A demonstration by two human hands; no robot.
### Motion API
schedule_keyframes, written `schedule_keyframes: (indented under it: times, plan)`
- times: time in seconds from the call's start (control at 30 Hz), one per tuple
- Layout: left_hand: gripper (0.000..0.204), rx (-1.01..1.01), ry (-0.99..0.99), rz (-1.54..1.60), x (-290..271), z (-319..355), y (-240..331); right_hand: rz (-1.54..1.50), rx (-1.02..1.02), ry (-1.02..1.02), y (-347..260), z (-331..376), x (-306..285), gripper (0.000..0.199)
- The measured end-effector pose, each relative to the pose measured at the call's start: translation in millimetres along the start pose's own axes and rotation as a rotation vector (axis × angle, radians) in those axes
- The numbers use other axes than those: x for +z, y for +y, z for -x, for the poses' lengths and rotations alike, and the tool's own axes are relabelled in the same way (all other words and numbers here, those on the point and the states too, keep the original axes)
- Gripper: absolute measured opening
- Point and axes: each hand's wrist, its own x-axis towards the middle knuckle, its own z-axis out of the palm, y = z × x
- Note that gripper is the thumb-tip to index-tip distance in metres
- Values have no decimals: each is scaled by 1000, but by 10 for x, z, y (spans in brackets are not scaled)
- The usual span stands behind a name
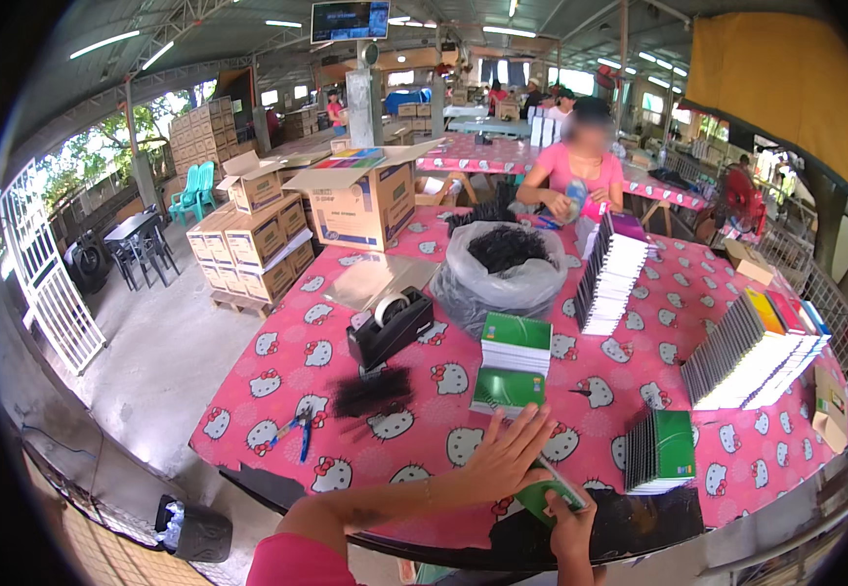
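At the table's near edge my right hand grips a green-covered notebook, thumb on top. My left hand lies against the notebook's upper edge, fingers stretched out and holding nothing. Just beyond my left fingertips are green-covered notebooks and a stack with white page edges. To the right, several green notebooks with black coil bindings stand in a row. Left of my hands lie a pile of loose black coils and blue-handled pliers.
A black tape dispenser and a plastic bag of black coils stand mid-table. Tall notebook stacks rise at the right. Cardboard boxes stand far left. Across the table a person in pink works with their hands.
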Motion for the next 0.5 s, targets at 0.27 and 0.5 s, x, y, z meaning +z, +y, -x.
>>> schedule_keyframes:
  times: [0.27,0.5]
  plan:
    - [81,19,15,-91,1,-126,115,70,0,20,-107,30,0,26]
    - [88,104,-160,-73,12,150,228,115,18,-6,-140,46,-35,20]
